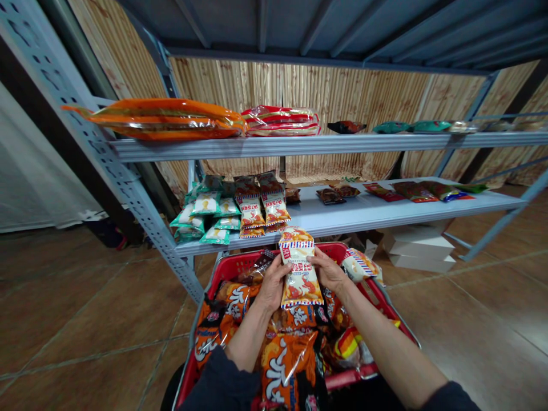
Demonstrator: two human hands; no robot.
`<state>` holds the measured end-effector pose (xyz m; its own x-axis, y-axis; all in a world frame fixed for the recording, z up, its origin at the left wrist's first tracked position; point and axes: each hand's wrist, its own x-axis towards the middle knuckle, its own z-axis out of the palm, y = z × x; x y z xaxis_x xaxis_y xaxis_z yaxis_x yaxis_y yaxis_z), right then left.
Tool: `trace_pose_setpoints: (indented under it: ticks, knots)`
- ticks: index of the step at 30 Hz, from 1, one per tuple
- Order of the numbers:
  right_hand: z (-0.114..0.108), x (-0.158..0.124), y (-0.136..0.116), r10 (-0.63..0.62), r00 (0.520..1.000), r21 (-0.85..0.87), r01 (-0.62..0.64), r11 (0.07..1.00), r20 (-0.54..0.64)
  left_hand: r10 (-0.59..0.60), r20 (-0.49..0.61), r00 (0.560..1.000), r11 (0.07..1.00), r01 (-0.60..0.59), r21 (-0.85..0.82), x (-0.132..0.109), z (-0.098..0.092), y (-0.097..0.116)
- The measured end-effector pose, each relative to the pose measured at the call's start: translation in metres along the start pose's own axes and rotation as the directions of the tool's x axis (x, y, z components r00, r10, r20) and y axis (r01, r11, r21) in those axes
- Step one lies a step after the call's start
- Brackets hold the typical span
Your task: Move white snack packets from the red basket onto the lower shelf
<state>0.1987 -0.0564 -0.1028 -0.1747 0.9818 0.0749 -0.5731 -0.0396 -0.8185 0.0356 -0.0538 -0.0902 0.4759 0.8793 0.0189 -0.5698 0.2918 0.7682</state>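
Between my two hands is a white and orange snack bag [301, 279] with a striped border, held above a red shopping basket [338, 249]. My left hand [273, 283] grips its left edge, and my right hand [329, 268] grips its right edge. Below them, the basket is filled with orange and black snack bags [291, 365]. Another striped white bag [362, 264] lies at the basket's far right corner. Just beyond, on the lower shelf [355, 214], similar striped bags [275, 206] stand in two stacked columns beside green and white packets [206, 204].
The metal rack's upright [158, 228] rises at the left. Its upper shelf [282, 146] bears a large orange bag [166, 119] and a red-striped bag [280, 121]. Flat packets [413, 191] lie farther right on the lower shelf. White boxes [422, 248] sit on the tiled floor under it.
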Motion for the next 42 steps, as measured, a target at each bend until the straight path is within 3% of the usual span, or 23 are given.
trace_pose_setpoints:
  ticks: [22, 32, 42]
  knots:
    - [0.0051, -0.0016, -0.0015, 0.003, 1.0, -0.007, -0.003, 1.0, -0.029, 0.025, -0.109, 0.994, 1.0, -0.023, 0.02, 0.0028, 0.0005, -0.0043]
    - [0.003, -0.001, -0.0037, -0.043, 0.995, 0.024, 0.045, 0.999, -0.091, -0.003, 0.044, 0.999, 0.999, 0.0, 0.055, -0.0017, 0.007, -0.002]
    - [0.0036, -0.002, -0.0055, -0.081, 0.992, 0.006, 0.082, 0.997, -0.099, -0.03, -0.004, 1.0, 0.995, 0.03, 0.1, -0.0002, 0.0036, -0.0036]
